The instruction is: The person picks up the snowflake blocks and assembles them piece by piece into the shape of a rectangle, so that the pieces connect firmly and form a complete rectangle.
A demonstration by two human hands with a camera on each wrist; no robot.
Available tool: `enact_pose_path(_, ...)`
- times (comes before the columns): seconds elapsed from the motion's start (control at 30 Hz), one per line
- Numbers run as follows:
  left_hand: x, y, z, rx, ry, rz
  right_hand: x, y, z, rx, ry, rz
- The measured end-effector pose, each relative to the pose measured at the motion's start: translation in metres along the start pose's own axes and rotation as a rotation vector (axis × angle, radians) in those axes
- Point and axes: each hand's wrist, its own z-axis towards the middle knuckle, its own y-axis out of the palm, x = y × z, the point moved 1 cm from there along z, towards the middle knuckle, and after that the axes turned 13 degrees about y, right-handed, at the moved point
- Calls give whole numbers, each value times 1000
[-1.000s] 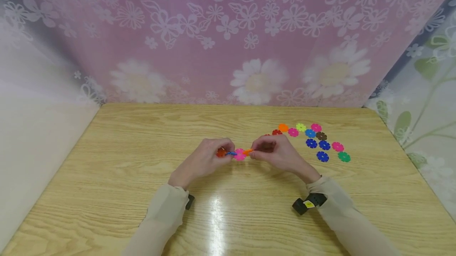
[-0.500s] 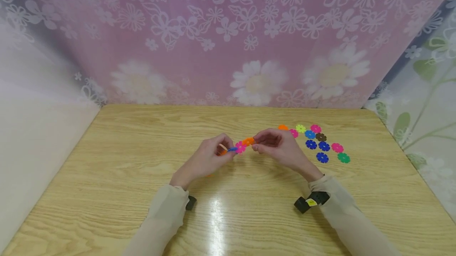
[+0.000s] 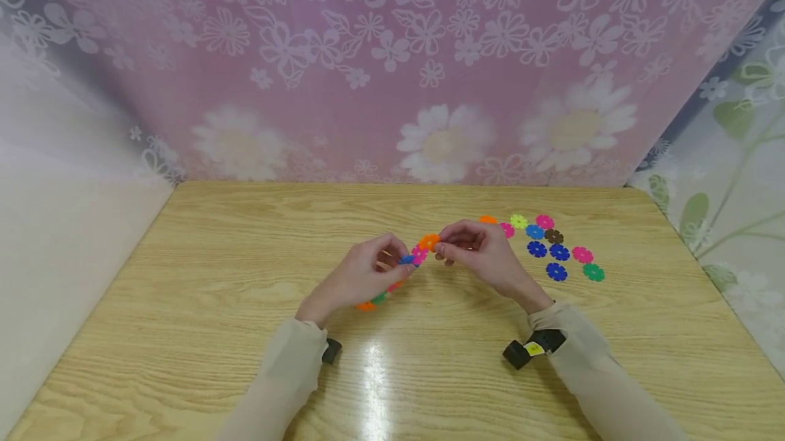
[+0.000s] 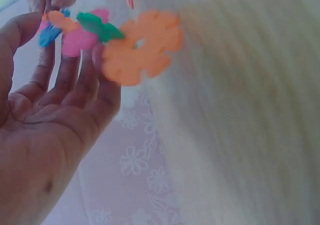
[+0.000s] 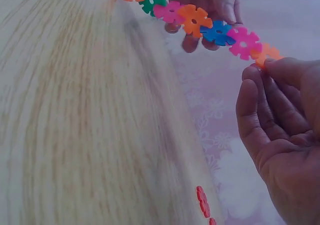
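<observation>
Where the pale left sleeve (image 3: 291, 352) and right sleeve (image 3: 576, 342) ended, dark straps circled the wrists, the right strap (image 3: 548, 341) bearing a black box (image 3: 516, 355) and a yellow label (image 3: 535, 349); just beyond, a chain (image 5: 190, 14) of seven notched discs slanted away, its near free end an orange disc (image 4: 120, 60) beside the left hand (image 3: 358, 274); next came a green disc (image 5: 147, 5), a pink disc (image 5: 169, 14) and a second orange disc, followed by a blue disc (image 5: 214, 34), another pink one and a last orange one; the left hand pinched the chain around its blue disc, thumb against fingers; the right hand (image 3: 490, 260) pinched the last orange disc (image 5: 267, 51) between thumb and forefinger, its other fingers loosely bent.

Beyond the right hand, and to its right, loose discs lay flat on the wood-grained table (image 3: 184, 291): three dark blue discs (image 3: 556, 272), a green one, pink ones, a brown disc (image 3: 554, 236), a lighter blue disc (image 3: 535, 232), a yellow disc (image 3: 518, 221) and an orange one partly hidden behind the hand; the right wrist view also showed two red discs (image 5: 202, 201) near the table's edge, one cut off by the frame; farthest off hung a pink flowered backdrop (image 3: 343, 100).
</observation>
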Motion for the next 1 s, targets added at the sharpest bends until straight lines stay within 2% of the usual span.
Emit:
enact_pose_path(0.07,0,-3,1,15,10,34,0,0,0,-8,0,20)
enact_pose_path(0.23,3,-5,10,61,35,44,3,1,0,-13,2,31)
enact_pose_path(0.43,9,-3,20,66,22,40,7,5,3,-8,11,3)
enact_pose_path(0.67,8,-2,22,69,20,50,7,6,6,-6,38,-8)
enact_pose_path(0.83,0,-5,19,126,-16,4,9,-9,5,42,83,-75)
enact_pose_path(1.0,-9,-9,12,214,-37,-95,17,-36,4,112,127,-213)
